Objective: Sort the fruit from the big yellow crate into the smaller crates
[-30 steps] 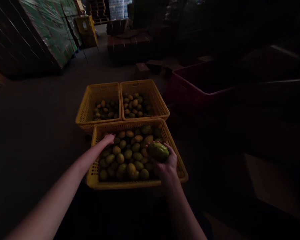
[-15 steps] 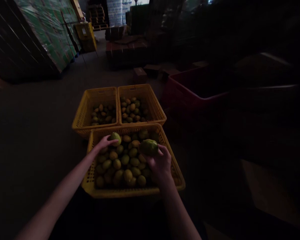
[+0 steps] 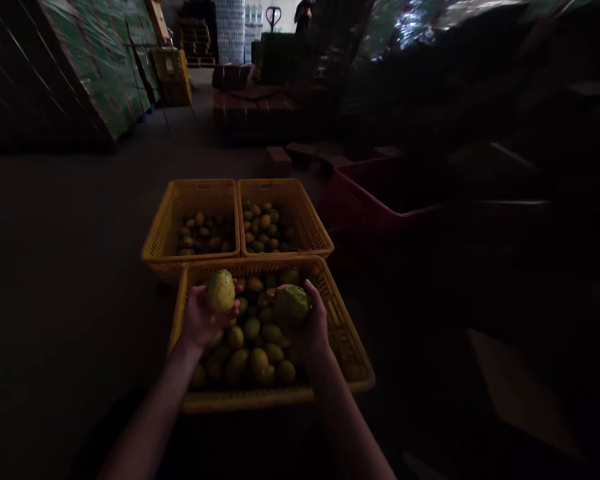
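Observation:
My left hand (image 3: 203, 318) is wrapped from below around a pale yellow-green oval fruit (image 3: 221, 291), its fingertips showing at the right side. My right hand (image 3: 314, 327) holds a darker green, uneven-skinned oval fruit (image 3: 292, 305), with the thumb up along its right side. Both fruits are raised above a yellow plastic crate (image 3: 250, 400) with slatted walls. Inside the crate lie several green and yellowish fruits (image 3: 251, 327), partly covered by my hands. The dim light hides the exact kind of fruit.
Two more yellow crates, left (image 3: 156, 227) and right (image 3: 314, 223), adjoin the far side and hold similar fruits. A red bin (image 3: 365, 193) stands to the right. Cardboard (image 3: 520, 387) lies at lower right. Wrapped stacks (image 3: 95, 67) and a yellow box (image 3: 173, 77) are farther back.
My left hand has lifted the pale fruit out of the crate, turned palm up and come nearer. My right hand has turned its green fruit and shifted slightly left.

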`<state>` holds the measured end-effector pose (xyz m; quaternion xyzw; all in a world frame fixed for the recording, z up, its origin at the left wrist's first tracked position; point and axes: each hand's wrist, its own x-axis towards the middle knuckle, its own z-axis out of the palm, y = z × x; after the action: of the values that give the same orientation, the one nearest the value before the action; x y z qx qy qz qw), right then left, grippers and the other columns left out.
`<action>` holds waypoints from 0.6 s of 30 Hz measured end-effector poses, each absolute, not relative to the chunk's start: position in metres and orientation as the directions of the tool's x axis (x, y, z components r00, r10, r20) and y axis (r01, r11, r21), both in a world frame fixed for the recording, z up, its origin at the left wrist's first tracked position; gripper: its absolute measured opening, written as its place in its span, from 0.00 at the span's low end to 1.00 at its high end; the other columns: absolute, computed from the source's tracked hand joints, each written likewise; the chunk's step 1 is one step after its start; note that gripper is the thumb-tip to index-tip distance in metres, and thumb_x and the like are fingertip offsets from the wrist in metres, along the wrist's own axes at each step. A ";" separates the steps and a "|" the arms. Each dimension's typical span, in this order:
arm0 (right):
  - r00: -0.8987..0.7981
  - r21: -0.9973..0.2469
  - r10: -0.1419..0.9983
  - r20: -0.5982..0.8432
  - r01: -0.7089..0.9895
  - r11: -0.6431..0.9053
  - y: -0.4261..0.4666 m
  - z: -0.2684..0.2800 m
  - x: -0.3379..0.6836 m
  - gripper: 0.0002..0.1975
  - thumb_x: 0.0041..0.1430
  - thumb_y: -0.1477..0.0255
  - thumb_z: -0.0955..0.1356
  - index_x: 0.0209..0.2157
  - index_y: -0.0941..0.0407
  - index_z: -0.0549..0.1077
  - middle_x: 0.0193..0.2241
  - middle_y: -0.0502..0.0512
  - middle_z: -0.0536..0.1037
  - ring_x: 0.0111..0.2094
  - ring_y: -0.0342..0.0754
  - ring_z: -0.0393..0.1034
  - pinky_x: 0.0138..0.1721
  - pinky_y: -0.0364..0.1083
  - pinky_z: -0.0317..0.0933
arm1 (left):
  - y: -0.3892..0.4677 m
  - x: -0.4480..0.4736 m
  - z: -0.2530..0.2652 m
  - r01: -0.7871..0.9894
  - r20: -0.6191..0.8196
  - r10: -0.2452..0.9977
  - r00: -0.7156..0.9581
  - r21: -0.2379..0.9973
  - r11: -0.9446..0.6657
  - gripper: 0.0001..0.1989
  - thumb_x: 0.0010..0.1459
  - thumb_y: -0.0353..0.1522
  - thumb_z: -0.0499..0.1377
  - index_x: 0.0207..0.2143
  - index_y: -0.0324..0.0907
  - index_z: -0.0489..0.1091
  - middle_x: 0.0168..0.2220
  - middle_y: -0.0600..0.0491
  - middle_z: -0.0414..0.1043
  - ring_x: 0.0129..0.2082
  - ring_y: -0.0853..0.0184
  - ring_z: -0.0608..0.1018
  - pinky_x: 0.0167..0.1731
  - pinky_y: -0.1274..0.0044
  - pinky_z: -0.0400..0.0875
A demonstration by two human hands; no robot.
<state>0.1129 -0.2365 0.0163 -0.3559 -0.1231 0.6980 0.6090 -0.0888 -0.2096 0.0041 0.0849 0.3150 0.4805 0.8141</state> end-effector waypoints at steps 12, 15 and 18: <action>-0.042 -0.611 0.887 -0.459 -0.710 -0.349 -0.212 0.022 0.092 0.15 0.46 0.61 0.69 0.23 0.59 0.78 0.19 0.53 0.78 0.20 0.46 0.70 0.21 0.43 0.66 | -0.218 -0.072 0.021 -0.632 -0.368 0.925 0.100 0.694 0.344 0.17 0.44 0.37 0.65 0.37 0.39 0.75 0.34 0.49 0.78 0.35 0.60 0.80 0.32 0.75 0.76; -0.012 -0.631 0.888 -0.460 -0.698 -0.337 -0.216 0.015 0.090 0.16 0.46 0.59 0.69 0.20 0.58 0.77 0.17 0.53 0.76 0.18 0.46 0.68 0.20 0.43 0.65 | -0.217 -0.068 0.016 -0.558 -0.373 0.923 0.098 0.747 0.361 0.16 0.46 0.40 0.64 0.33 0.38 0.75 0.29 0.49 0.77 0.29 0.63 0.79 0.26 0.77 0.74; 0.085 -0.698 0.894 -0.439 -0.659 -0.280 -0.222 0.007 0.083 0.16 0.47 0.59 0.69 0.20 0.58 0.77 0.17 0.52 0.76 0.17 0.44 0.66 0.18 0.42 0.61 | -0.215 -0.066 0.013 -0.520 -0.395 0.915 0.082 0.766 0.377 0.17 0.49 0.44 0.62 0.29 0.37 0.74 0.25 0.49 0.75 0.22 0.66 0.76 0.22 0.77 0.72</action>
<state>0.0834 -0.2218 0.0068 -0.4470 -0.1314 0.6633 0.5855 -0.0662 -0.2149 0.0129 0.2222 0.4440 0.5118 0.7011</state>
